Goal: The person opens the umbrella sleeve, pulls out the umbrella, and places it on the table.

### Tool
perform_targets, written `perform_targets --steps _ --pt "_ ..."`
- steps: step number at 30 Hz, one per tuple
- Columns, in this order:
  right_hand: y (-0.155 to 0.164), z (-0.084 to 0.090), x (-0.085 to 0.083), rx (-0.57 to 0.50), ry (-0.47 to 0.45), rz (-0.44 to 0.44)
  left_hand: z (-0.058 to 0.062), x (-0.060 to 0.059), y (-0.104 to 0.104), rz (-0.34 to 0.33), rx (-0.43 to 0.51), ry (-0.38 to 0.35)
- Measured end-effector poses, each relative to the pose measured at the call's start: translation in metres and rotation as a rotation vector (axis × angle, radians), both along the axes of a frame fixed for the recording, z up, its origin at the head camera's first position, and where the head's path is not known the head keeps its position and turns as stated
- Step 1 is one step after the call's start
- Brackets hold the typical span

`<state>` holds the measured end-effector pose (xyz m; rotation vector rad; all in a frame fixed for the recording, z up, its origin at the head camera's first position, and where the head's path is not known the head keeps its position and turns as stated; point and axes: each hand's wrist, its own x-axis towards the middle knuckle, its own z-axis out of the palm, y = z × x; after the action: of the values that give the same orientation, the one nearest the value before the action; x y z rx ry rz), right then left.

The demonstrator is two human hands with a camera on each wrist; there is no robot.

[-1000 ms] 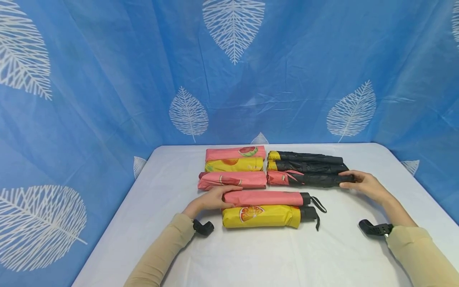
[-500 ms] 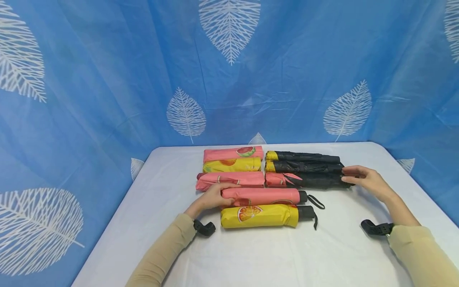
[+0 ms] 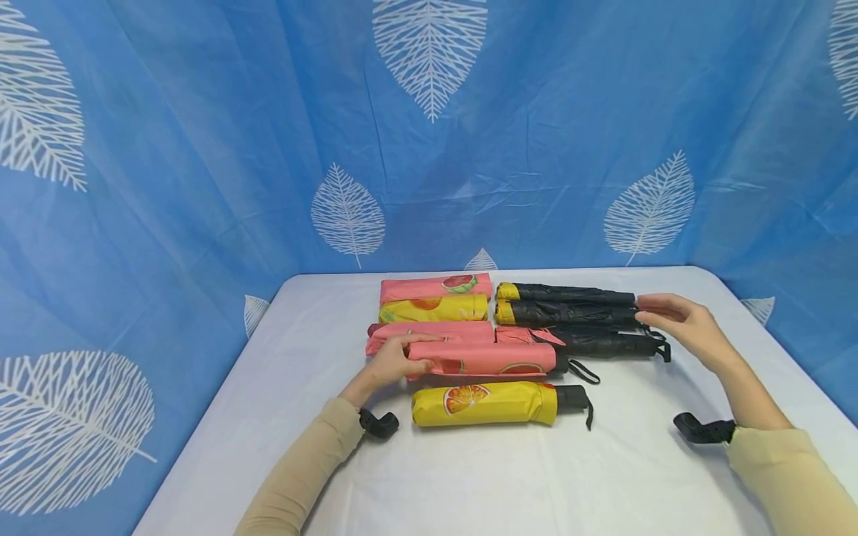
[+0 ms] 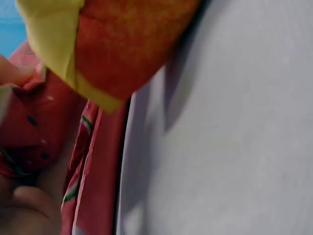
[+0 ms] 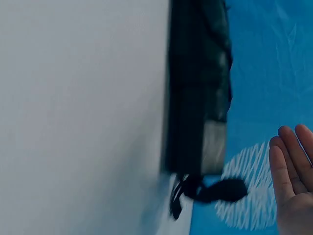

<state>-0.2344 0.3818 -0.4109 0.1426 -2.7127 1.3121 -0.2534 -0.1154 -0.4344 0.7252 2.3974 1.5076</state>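
My left hand (image 3: pixel 389 365) grips the left end of a folded pink umbrella (image 3: pixel 485 359) with watermelon prints, thumb on the near side. In the left wrist view the fingers (image 4: pixel 29 208) curl round its red watermelon cloth (image 4: pixel 29 117). A black wrist strap hangs from its handle end. Nearer the front lies a yellow umbrella (image 3: pixel 503 403) with an orange-slice print. My right hand (image 3: pixel 693 335) hovers by the handle ends of the black umbrellas, holding nothing. Its fingers are straight in the right wrist view, apart from a black umbrella (image 5: pixel 195 88).
Behind on the left lie pink (image 3: pixel 415 289), yellow (image 3: pixel 449 308) and pink (image 3: pixel 462 330) folded umbrellas. On the right are two black-and-yellow umbrellas (image 3: pixel 576 295) and a black one with a red end (image 3: pixel 596 343). A blue leaf-print curtain (image 3: pixel 509 208) encloses the white table (image 3: pixel 509 484).
The left hand has shifted the pink umbrella away from the yellow one, toward the back row. The right hand has moved back off the red-ended black umbrella, whose strap now shows.
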Motion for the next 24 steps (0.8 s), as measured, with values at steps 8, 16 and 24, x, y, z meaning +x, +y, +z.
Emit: perform_targets --steps 8,16,24 --pt "-0.041 0.011 0.001 -0.097 0.075 0.222 0.008 -0.005 -0.004 0.065 0.07 -0.05" --pt "-0.072 0.017 0.004 -0.134 0.033 0.348 0.012 -0.014 -0.005 0.051 0.206 -0.06" --pt "-0.093 0.025 0.008 -0.104 0.001 0.312 0.021 -0.015 -0.002 0.042 0.239 -0.075"
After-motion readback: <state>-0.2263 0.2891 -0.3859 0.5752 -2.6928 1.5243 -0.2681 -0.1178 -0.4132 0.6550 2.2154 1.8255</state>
